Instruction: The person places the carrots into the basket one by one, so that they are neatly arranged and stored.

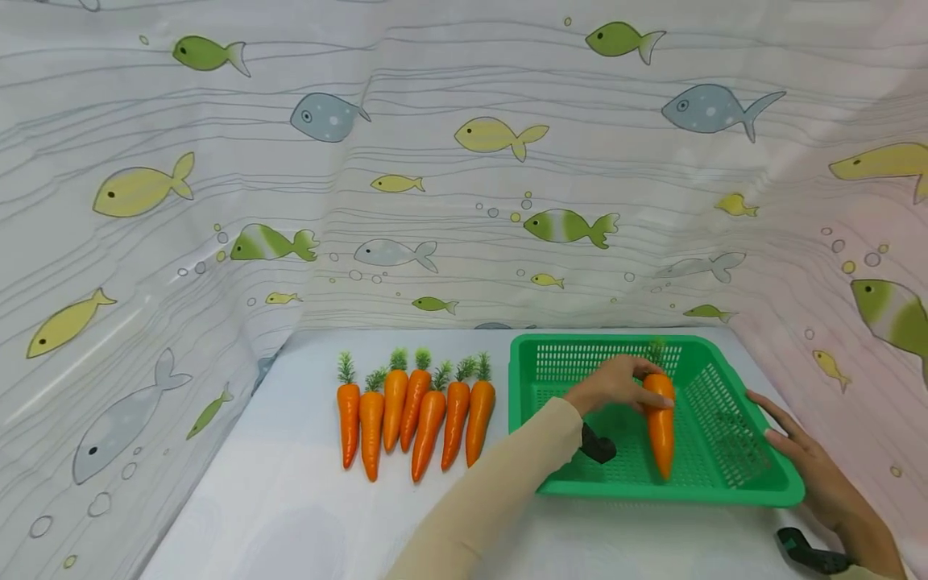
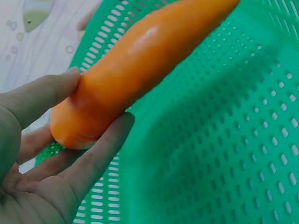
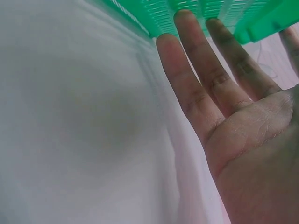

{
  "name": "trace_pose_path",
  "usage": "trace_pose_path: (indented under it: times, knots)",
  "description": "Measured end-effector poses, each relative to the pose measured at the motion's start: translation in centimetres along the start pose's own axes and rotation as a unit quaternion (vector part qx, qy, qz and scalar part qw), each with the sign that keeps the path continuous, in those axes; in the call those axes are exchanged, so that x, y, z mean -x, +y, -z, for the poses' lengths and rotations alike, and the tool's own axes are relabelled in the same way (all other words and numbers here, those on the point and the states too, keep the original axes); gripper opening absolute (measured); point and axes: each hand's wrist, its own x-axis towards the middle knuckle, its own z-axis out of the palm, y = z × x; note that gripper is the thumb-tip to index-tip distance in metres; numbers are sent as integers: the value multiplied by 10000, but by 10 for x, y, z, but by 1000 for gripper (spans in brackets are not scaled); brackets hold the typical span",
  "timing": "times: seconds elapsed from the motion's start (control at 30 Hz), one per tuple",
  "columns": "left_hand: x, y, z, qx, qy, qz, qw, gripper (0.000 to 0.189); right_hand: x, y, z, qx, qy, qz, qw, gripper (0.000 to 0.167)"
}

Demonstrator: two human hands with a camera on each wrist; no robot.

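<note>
My left hand (image 1: 612, 382) grips an orange carrot (image 1: 660, 427) near its thick end, thumb on one side and fingers on the other. The carrot is inside the outline of the green basket (image 1: 652, 493), its leafy top toward the back and its tip toward me. In the left wrist view a shadow of the carrot (image 2: 126, 70) falls on the perforated basket floor, below the left hand (image 2: 51, 149). At the basket's right side is my right hand (image 1: 815, 471). In the right wrist view this right hand (image 3: 233, 107) has its fingers extended, fingertips right at the basket's outer wall (image 3: 163, 14).
Several carrots (image 1: 429, 427) with green tops lie in a row on the white table (image 1: 290, 499), left of the basket. Fish-patterned sheeting (image 1: 464, 217) rises behind the table and along both sides. Dark wrist devices (image 1: 598, 445) show at both wrists.
</note>
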Motion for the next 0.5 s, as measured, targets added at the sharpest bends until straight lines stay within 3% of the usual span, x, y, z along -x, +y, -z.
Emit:
trace_pose_path:
  times: [0.37,0.5]
  knots:
    - [0,-1,-23,-231,-26,148,9996,41,0,5,-3,-359,-86,70,9993,57]
    - [-2,0,-30,-610,35,120,9981,41,-1,3,-3,-315,-22,52,9995,57]
